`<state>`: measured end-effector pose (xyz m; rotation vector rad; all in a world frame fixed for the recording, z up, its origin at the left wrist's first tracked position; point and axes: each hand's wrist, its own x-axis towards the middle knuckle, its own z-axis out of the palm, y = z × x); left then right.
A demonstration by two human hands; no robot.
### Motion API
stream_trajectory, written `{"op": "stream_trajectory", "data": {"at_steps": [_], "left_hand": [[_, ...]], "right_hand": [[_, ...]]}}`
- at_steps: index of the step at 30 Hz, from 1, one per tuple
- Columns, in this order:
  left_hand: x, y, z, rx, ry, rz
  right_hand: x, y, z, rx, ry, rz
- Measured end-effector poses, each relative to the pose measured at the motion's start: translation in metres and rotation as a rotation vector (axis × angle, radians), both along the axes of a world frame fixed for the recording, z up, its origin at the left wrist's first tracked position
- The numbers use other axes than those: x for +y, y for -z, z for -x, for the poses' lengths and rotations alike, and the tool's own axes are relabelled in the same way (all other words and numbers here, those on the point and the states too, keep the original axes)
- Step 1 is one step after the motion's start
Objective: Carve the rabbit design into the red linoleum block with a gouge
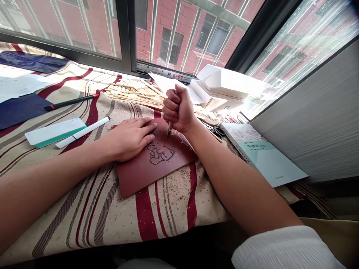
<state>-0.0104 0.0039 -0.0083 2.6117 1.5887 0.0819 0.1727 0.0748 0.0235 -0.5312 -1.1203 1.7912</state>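
A reddish-brown board (137,179) lies at an angle on the striped cloth, with a cartoon animal outline (161,153) cut or drawn in dark lines on it. My left hand (134,138) rests flat on the board's left part, fingers stretched toward the drawing. In a fist, my right hand (179,108) grips a carving knife (169,129) upright, its tip pointing down at the board just above the drawing. Whether the tip touches the surface I cannot tell. Small shavings (179,186) are scattered on the cloth along the board's near edge.
Behind the board lie thin wooden strips (134,91) and a white box (224,86). Scissors (217,132) and a book (263,153) sit to the right. On the left are a white marker (84,132), a white-and-green case (56,130) and a black pencil (71,102). Windows rise beyond.
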Motion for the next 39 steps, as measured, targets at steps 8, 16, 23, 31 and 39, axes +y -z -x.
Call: {"op": "stream_trajectory", "data": {"at_steps": [8, 16, 23, 31, 39], "left_hand": [[0.002, 0.007, 0.007, -0.051, 0.042, -0.012], [0.007, 0.001, 0.011, -0.064, 0.155, 0.014], [0.015, -0.003, 0.015, -0.103, 0.259, 0.046], [0.013, -0.001, 0.017, -0.123, 0.242, -0.050], [0.000, -0.006, 0.007, -0.063, 0.172, -0.013]], "right_hand": [[-0.018, -0.029, -0.008, -0.104, -0.011, -0.140], [-0.019, -0.033, -0.012, -0.181, 0.020, -0.185], [-0.015, -0.025, -0.004, -0.250, 0.073, -0.170], [-0.018, -0.009, 0.012, -0.250, 0.163, -0.158], [-0.017, -0.008, 0.010, -0.232, 0.110, -0.149]]}}
